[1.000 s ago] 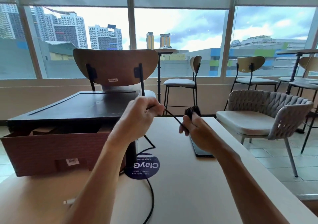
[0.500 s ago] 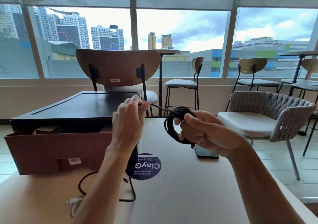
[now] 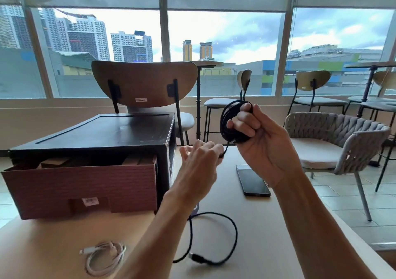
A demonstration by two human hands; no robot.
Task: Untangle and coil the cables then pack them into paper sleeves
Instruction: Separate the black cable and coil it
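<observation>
**Black cable mostly coiled, nothing sleeved yet**

Above the phone (image 3: 252, 180), the right hand (image 3: 263, 148) had its fingers (image 3: 244, 126) clenched round the black cable (image 3: 227, 126), most of it wound into a tight coil. The left hand (image 3: 200, 161), just left of the phone, pinched the cable's tail under the coil. A loose black loop (image 3: 236, 236) ending in a plug (image 3: 197, 257) lay on the bench (image 3: 278, 236), nearer the person than the phone. Some length therefore seemed left to wind, though the left forearm hid whether the loop joined the held cable. A white cable (image 3: 105, 257) lay bundled but unsleeved, well left of the phone. Brown shapes in the cardboard box (image 3: 85, 184), left of the phone, might have been sleeves; they were too unclear to say.
</observation>
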